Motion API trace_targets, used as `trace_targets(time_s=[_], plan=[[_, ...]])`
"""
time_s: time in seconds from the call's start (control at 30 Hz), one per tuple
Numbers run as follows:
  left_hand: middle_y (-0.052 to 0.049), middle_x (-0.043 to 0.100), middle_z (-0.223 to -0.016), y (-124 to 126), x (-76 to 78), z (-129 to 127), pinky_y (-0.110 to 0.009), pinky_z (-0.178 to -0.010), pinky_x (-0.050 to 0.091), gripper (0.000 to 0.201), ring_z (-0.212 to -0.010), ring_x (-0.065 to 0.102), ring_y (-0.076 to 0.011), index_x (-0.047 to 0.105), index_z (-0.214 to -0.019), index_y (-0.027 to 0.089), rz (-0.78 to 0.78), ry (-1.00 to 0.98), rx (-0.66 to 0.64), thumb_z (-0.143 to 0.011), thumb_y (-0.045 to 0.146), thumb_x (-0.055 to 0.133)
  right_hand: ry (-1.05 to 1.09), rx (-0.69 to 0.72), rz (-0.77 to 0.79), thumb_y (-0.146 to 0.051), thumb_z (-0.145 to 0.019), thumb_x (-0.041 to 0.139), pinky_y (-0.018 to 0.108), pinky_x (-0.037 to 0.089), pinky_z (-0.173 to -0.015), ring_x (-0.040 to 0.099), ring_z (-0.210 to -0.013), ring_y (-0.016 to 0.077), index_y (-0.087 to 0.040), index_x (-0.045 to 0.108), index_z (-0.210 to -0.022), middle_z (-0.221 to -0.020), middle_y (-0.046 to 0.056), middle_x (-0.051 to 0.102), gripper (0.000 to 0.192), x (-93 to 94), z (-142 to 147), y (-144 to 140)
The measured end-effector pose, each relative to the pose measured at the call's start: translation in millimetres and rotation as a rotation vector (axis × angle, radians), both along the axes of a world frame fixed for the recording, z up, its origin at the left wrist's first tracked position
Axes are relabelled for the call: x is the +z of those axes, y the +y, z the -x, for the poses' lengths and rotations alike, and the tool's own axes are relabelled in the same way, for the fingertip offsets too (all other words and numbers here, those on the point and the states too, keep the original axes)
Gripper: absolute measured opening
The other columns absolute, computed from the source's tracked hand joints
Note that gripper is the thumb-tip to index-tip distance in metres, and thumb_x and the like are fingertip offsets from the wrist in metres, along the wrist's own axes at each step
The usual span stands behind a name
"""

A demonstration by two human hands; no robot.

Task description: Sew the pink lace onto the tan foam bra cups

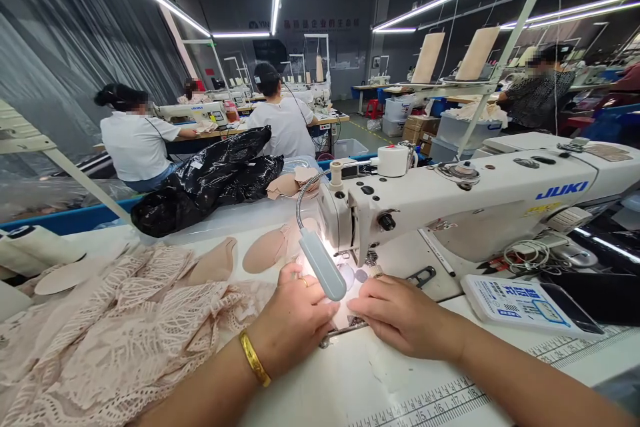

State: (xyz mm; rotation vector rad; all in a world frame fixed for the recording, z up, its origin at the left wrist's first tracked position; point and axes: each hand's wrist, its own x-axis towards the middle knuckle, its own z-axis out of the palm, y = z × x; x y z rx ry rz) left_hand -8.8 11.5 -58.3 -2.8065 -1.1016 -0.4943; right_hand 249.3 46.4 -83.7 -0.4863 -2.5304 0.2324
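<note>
Pressing flat, the left hand (293, 317) and right hand (400, 317) pin a small pale fabric piece (345, 310) to the desk (370, 380) under the sewing machine (450, 207) head, fingers extended, neither pinching. Judged light, limp, easily shifted; best steered by fingertips at its edges. Lace pile (115, 333) lies alongside.

Pale pink openwork lace (115, 333), white sewing machine (480, 203) with blue lettering, gold bangle (254, 358), glossy black bag (210, 180)

Both hands, left hand (295, 320) and right hand (400, 315), flat on fabric piece (350, 310) under sewing machine (480, 197)
</note>
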Motion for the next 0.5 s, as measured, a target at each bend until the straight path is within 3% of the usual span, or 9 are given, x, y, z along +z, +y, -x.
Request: trace_targets(time_s=[0.2,0.33,0.5], plan=[[0.001,0.073,-0.09,-17,11.9,-7,-0.052,-0.095,0.033,0.019,-0.07,0.061,-0.0181,0.068,-0.099,0.024,0.068,-0.018,-0.082,-0.095,0.014,0.053,-0.134,-0.009,-0.001,-0.011,-0.093,0.049,0.029,0.038,-0.067,0.042,-0.076,0.0181,-0.02,0.062,-0.085,-0.083,0.003,0.053,0.018,2.4,4,-6],[0.0,0.072,-0.088,-18,12.6,-10,-0.055,-0.096,0.037,0.02,-0.071,0.062,-0.0194,0.068,-0.103,0.023,0.087,0.012,-0.061,-0.095,0.014,0.052,-0.128,-0.031,-0.014,-0.01,-0.092,0.049,0.029,0.037,-0.068,0.042,-0.076,0.0175,-0.019,0.059,-0.081,-0.083,0.002,0.052,0.018,-0.9,5,-6],[-0.002,0.07,-0.083,-11,9.9,-13,-0.056,-0.092,0.042,0.017,-0.078,0.06,-0.0235,0.065,-0.092,0.022,0.044,0.014,-0.011,-0.094,0.013,0.051,-0.156,-0.09,-0.002,-0.008,-0.089,0.05,0.03,0.037,-0.07,0.043,-0.075,0.0178,-0.02,0.061,-0.082,-0.082,0.002,0.053,0.018,-2.7,8,-2]])
